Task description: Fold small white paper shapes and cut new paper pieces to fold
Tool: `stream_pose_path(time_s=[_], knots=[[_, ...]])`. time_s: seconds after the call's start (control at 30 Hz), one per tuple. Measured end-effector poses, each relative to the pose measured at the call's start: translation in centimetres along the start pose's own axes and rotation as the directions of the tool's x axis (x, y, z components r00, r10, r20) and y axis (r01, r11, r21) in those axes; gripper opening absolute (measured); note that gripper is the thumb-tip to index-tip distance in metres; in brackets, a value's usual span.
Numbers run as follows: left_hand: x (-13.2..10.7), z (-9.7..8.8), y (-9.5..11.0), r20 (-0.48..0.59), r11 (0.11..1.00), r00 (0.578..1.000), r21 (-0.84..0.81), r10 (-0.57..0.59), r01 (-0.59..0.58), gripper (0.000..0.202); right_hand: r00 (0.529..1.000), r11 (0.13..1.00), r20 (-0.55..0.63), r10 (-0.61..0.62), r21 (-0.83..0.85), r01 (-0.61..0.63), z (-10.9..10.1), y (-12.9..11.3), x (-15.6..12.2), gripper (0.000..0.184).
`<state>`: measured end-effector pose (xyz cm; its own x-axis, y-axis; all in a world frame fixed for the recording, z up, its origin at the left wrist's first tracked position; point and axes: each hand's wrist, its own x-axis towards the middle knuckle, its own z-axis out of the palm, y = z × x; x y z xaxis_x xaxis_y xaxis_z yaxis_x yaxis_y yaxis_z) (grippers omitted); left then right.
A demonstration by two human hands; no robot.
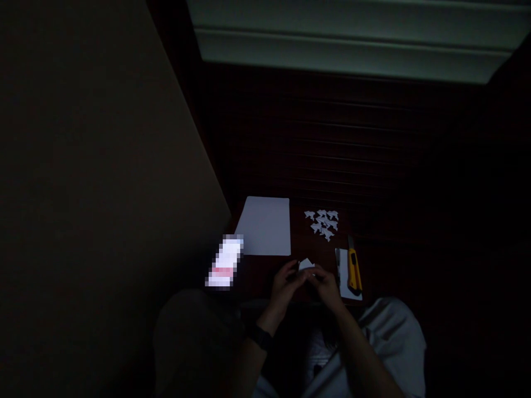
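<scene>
Between my two hands is a small piece of folded white paper, its pointed top edge showing above the fingers. My left hand grips it from the left, thumb reaching across toward the middle. From the right, my right hand pinches the paper's lower right edge. The lower part of the paper is hidden by the fingers, and dim light blurs the folds. Beyond the hands lies a cluster of several small folded white paper figures. A stack of white paper rests at the back left of the small dark table.
A yellow box cutter lies on a narrow strip of white paper right of my right hand. At the left, a phone with a lit, blurred screen stands near the table edge. A wall rises on the left.
</scene>
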<state>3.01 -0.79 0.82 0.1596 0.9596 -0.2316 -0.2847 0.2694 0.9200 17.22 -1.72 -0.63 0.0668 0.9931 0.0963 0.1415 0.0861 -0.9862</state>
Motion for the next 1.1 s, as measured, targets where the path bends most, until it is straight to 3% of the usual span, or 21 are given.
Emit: stream_pose_path(time_s=[0.17,0.37,0.47,0.8,0.97,1.1], knots=[[-0.9,-0.5,0.5,0.093,0.971,0.991,-0.21,-0.1,0.118,0.041,0.991,0.997,-0.108,0.077,-0.012,-0.079,-0.2,0.5,0.1,0.024],[0.3,-1.1,0.9,0.104,0.954,0.965,-0.16,-0.239,0.254,0.047,0.998,0.997,0.011,0.064,0.043,-0.064,-0.1,-0.4,0.0,0.026],[1.0,-1.2,1.1,0.137,0.954,0.951,-0.082,-0.276,0.289,0.047,0.997,0.994,0.017,0.072,0.082,-0.073,-0.2,-0.5,0.0,0.024],[1.0,-0.6,0.7,0.188,0.989,0.971,0.023,-0.145,0.143,0.038,0.987,0.974,-0.053,0.152,0.178,-0.14,-0.2,1.0,-0.2,0.02],[1.1,-0.6,-0.2,0.117,0.995,0.993,0.103,-0.022,0.009,0.032,0.97,0.981,-0.166,0.178,0.101,-0.163,0.2,0.9,-0.1,0.023],[1.1,-0.6,-0.5,0.072,0.994,0.997,0.108,-0.004,-0.003,0.03,0.965,0.987,-0.216,0.151,0.079,-0.137,0.4,0.4,0.0,0.026]])
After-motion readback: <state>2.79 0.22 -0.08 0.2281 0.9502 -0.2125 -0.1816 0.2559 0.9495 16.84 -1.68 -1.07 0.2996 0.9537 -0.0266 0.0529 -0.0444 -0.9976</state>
